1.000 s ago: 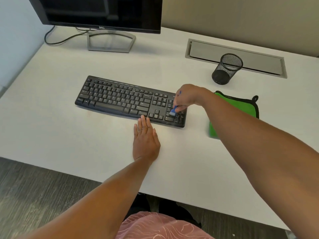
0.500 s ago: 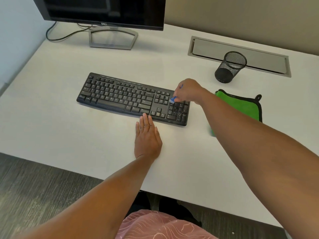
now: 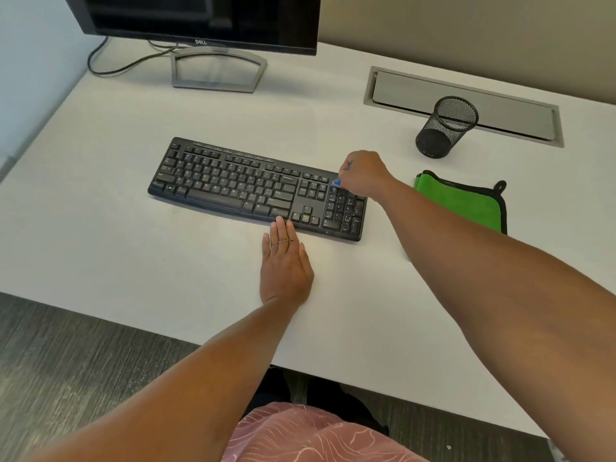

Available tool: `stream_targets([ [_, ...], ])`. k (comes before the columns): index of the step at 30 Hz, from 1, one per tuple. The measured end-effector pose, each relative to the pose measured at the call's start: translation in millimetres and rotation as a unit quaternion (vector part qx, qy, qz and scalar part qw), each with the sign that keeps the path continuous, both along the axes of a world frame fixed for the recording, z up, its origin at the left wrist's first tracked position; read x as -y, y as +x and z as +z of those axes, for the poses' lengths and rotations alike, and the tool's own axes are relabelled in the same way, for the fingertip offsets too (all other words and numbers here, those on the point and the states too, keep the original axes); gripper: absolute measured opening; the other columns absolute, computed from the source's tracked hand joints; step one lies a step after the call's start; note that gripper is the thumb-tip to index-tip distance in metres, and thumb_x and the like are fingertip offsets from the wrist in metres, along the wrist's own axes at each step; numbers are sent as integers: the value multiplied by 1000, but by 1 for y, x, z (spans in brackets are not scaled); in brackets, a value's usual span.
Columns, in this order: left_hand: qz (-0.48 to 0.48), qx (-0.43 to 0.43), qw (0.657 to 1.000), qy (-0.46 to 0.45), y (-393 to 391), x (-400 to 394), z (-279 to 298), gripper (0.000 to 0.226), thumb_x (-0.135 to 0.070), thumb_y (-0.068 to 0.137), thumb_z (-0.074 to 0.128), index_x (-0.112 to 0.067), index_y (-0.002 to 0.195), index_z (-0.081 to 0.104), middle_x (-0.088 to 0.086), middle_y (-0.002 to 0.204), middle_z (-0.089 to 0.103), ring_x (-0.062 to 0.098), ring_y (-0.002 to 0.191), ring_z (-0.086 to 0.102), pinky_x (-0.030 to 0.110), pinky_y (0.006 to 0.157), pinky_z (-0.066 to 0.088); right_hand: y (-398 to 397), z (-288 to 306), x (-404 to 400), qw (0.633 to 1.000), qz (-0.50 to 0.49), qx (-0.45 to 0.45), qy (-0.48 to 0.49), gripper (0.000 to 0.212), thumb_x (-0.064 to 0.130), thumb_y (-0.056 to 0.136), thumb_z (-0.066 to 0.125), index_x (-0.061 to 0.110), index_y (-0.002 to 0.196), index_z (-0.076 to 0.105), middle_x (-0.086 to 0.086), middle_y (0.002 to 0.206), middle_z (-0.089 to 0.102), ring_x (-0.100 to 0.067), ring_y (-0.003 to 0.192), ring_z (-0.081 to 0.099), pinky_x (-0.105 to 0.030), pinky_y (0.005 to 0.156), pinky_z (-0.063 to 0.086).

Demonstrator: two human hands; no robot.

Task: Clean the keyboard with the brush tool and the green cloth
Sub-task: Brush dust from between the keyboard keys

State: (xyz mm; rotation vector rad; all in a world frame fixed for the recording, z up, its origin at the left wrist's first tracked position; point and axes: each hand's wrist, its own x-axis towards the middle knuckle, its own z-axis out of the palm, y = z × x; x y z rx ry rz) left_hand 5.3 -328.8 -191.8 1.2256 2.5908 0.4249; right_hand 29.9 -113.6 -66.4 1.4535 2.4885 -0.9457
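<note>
While my right hand (image 3: 361, 175) pinches the blue brush tool (image 3: 338, 182) at the far corner of the number pad, I judge the task to be in its brushing stage and not near its end. That grip is curled round the brush, and only a bit of blue shows below and above the fingers, so I cannot tell how the bristles meet the keys. My left hand (image 3: 286, 261) lies flat on the white worktop (image 3: 133, 245), fingers straight and together, fingertips just touching the near edge of the black keyboard (image 3: 256, 190), bracing it, I think. How much of the letter block is already brushed I cannot tell; no dust shows at this range. What is plainly left is the wiping: the green cloth (image 3: 466, 203) lies folded and untouched on the worktop, just right of the keyboard, partly behind my right forearm.
</note>
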Motion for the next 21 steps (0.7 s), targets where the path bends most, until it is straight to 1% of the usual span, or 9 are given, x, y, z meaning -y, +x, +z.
stream_targets([
  [4,1,-1,1000,1,0,-1,0,65,-35,100,-4,-7,159,0,11,169,-5,21,155,-10,35,125,-10,2,4,-4,983,20,28,-182,23,-2,77,72,0,100,69,-17,104,71,-29,100,70,-39,88,58],
  [6,0,0,1000,0,0,-1,0,65,-35,100,-4,-7,159,0,11,168,-5,21,155,-10,35,125,-10,0,4,-12,990,6,13,-142,22,1,77,71,2,98,70,-16,104,71,-30,101,69,-41,89,57],
  [8,1,0,1000,2,0,0,0,65,-34,100,-3,-7,159,0,11,168,-5,21,156,-10,34,125,-11,-1,4,-15,999,11,10,-45,17,5,82,63,4,99,70,-16,108,70,-29,101,66,-38,91,54],
  [11,3,1,1000,4,0,0,-1,62,-34,100,-2,-9,157,-5,10,168,-5,20,155,-10,34,124,-12,-1,0,-10,999,26,9,26,15,1,87,52,3,95,64,-19,114,66,-25,88,56,-35,83,50],
  [13,2,1,1000,3,0,0,-1,61,-35,100,-3,-10,155,-7,10,168,-5,20,155,-10,34,125,-12,0,-4,-8,999,38,22,-6,14,4,86,58,6,97,66,-17,113,67,-24,89,58,-36,89,52],
  [16,4,-2,1000,3,-1,-1,-1,63,-35,100,-2,-8,158,-2,10,169,-4,20,156,-10,34,125,-10,1,0,-6,984,61,37,-163,19,2,78,72,5,96,69,-15,104,71,-27,99,69,-39,91,56],
  [17,4,-4,1000,2,-1,0,-1,64,-34,101,-2,-8,158,-1,10,169,-4,20,156,-10,34,125,-10,1,2,-7,981,62,29,-181,19,1,77,73,5,95,70,-14,103,72,-27,99,70,-39,90,57],
  [19,4,-5,1000,1,0,0,-1,63,-34,101,0,-8,159,0,10,169,-4,20,156,-9,34,125,-11,-2,3,-12,990,56,4,-131,13,4,79,72,7,91,69,-12,101,72,-22,92,69,-35,86,57],
  [21,5,-4,1000,2,0,0,-1,62,-33,102,1,-8,158,-1,10,169,-4,20,156,-9,33,125,-11,-5,3,-13,997,26,-35,-56,8,2,85,62,9,86,64,-17,99,69,-17,79,63,-27,68,52],
])
